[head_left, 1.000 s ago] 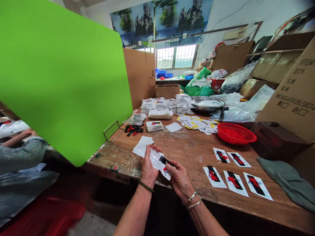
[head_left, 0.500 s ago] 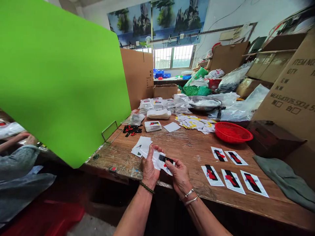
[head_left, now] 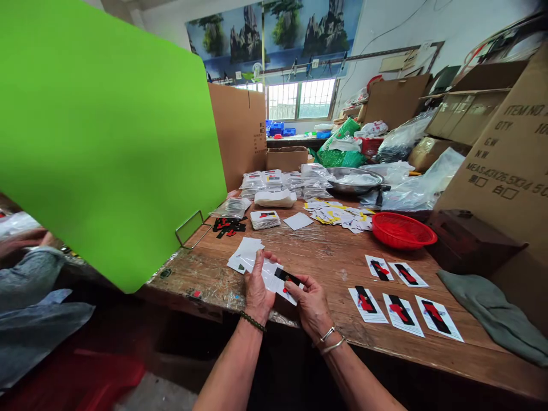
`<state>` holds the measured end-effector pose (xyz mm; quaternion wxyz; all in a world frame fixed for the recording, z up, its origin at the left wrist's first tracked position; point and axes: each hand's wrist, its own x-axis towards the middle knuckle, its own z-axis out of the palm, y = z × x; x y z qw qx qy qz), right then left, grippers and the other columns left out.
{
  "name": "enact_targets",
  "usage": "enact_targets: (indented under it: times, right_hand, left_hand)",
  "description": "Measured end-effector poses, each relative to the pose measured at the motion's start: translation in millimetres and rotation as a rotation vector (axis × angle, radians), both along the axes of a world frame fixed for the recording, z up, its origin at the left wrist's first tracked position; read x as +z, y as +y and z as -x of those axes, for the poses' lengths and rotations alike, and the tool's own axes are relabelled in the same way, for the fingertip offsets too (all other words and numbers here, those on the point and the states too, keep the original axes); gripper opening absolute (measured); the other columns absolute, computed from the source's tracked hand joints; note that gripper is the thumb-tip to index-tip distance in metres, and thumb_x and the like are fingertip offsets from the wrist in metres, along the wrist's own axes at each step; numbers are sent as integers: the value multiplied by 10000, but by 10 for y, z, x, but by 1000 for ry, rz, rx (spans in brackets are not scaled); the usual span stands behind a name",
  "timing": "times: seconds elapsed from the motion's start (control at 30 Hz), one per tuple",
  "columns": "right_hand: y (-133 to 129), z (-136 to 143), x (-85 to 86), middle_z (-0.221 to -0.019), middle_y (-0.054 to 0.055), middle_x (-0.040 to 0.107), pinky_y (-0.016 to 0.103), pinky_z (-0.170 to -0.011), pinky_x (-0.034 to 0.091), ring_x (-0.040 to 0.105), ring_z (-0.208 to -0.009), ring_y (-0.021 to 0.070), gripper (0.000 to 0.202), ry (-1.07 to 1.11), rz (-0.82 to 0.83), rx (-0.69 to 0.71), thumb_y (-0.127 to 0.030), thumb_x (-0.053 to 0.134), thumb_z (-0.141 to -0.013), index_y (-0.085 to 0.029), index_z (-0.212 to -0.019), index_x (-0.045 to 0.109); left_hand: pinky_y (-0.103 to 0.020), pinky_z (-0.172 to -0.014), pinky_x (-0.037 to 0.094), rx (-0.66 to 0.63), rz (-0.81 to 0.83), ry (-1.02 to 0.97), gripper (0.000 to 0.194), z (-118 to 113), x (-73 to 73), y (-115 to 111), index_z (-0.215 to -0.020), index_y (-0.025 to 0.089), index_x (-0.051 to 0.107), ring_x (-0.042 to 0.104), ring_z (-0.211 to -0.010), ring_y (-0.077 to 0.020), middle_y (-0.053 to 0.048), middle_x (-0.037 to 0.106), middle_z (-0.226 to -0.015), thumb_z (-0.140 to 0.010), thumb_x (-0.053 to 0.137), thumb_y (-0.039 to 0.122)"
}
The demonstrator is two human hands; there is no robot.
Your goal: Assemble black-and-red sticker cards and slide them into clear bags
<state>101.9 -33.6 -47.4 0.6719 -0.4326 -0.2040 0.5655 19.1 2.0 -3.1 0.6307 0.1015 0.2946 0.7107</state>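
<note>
Card (head_left: 287,295), white and printed, is lying between the two hands just above the near edge of the wooden table (head_left: 321,257), with a black-and-red strip (head_left: 281,274) sitting across it. The left hand (head_left: 258,290) is gripping a clear plastic sleeve (head_left: 270,276) narrowly between thumb and fingers; whether the card is resting inside this sleeve cannot be told. The right hand (head_left: 314,302) is pinching the strip and card together, its thumb pressing from above. White sheets (head_left: 245,250) are lying just beyond the left hand. Farther left, loose black-and-red pieces (head_left: 230,226) are lying in a heap beside a card stack (head_left: 265,221). To the right, five strip-bearing cards (head_left: 418,324) are lying in two rows, two far and three near, between a red plastic basket (head_left: 405,246) and the table's near edge. A grey-green cloth (head_left: 492,317) is lying at far right.
</note>
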Motion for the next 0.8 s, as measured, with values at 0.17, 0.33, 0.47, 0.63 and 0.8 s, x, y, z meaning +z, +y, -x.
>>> enact_targets:
  times: [0.17, 0.33, 0.47, 0.63, 0.8]
  right_hand:
    - [13, -32, 26, -652, 2, 709, 262, -514, 534, 637, -527, 139, 490, 80, 12, -6, -296, 928, -369, -159, -746, 646]
    - [29, -18, 60, -653, 0, 701, 252, -496, 530, 628, -529, 135, 517, 77, 16, -23, -328, 932, -369, -164, -748, 621]
    - [34, -15, 47, -663, -1, 693, 226, -401, 477, 614, -523, 145, 546, 29, 41, -1, -374, 927, -379, -167, -770, 608]
    - [17, 3, 31, -583, -35, 648, 187, -353, 396, 528, -424, 96, 530, -22, 16, 67, -420, 911, -429, -172, -764, 582]
    - [13, 17, 47, -608, -19, 668, 184, -395, 424, 563, -474, 104, 559, -73, 68, 113, -423, 914, -426, -162, -789, 580]
  left_hand:
    - [-291, -631, 542, -6, -9, 49, 257, -23, -37, -14, -877, 139, 636, 648, -615, -137, -17, 669, -756, -730, 779, 293]
    - [-296, -677, 541, -39, -71, 63, 270, -67, -15, -38, -882, 144, 645, 667, -663, -150, -16, 673, -755, -712, 789, 296]
    - [-281, -660, 533, -44, -53, 75, 274, -77, -14, -55, -863, 147, 642, 657, -643, -140, -12, 667, -737, -710, 788, 321]
    - [-264, -603, 504, -78, -59, 63, 294, -94, -44, -67, -847, 152, 634, 652, -642, -150, -9, 658, -723, -687, 800, 335]
    - [-269, -623, 505, -66, -63, 44, 291, -117, -67, -71, -851, 150, 634, 647, -653, -143, -6, 659, -757, -676, 811, 299]
